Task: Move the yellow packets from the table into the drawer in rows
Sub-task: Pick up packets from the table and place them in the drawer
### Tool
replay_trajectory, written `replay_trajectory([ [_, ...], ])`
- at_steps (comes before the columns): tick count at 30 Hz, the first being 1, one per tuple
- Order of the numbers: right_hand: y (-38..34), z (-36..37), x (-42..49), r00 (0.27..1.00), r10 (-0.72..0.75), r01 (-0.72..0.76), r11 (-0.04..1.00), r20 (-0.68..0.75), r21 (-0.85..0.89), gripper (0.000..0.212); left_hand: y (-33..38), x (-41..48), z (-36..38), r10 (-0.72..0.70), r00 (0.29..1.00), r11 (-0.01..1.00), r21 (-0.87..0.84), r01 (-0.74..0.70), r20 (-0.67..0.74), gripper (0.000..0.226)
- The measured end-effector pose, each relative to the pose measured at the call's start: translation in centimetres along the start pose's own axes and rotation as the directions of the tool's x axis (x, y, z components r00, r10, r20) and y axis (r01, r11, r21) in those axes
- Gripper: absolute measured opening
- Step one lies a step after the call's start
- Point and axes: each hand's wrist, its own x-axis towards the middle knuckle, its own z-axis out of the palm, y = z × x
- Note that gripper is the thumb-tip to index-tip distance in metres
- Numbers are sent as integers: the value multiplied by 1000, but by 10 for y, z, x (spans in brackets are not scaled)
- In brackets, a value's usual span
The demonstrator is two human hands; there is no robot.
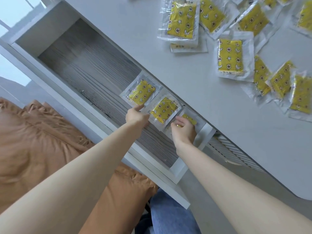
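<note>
Three star-printed yellow packets (141,92) in my drawer (87,65).
Left hand (135,116): one straight finger touching the packet just ahead. Right hand (184,130): fingers curled on the third packet (190,118) beneath.

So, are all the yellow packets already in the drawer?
No: only three packets lie in the drawer; many other packets sit on the table.

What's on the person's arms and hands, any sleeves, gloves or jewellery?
Nothing visible: the left hand and right hand are ungloved, with no rings showing, and both forearms are bare to the frame edge, no sleeves, watch or bracelets.
</note>
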Motion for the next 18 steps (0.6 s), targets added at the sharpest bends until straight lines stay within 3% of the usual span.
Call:
replay_trajectory([
  [7,-8,-3,-1,998,-48,48,999,30,-5,36,-2,-4,-7,-17,1000,998,-68,18,23,52],
  [10,-11,-12,-11,998,-38,37,999,44,26,32,2,-17,-14,-8,999,1000,6,8,35,53],
  [18,-43,-61,-78,956,-74,74,997,282,12,18,41,-110,-46,93,989,996,9,-94,112,45],
])
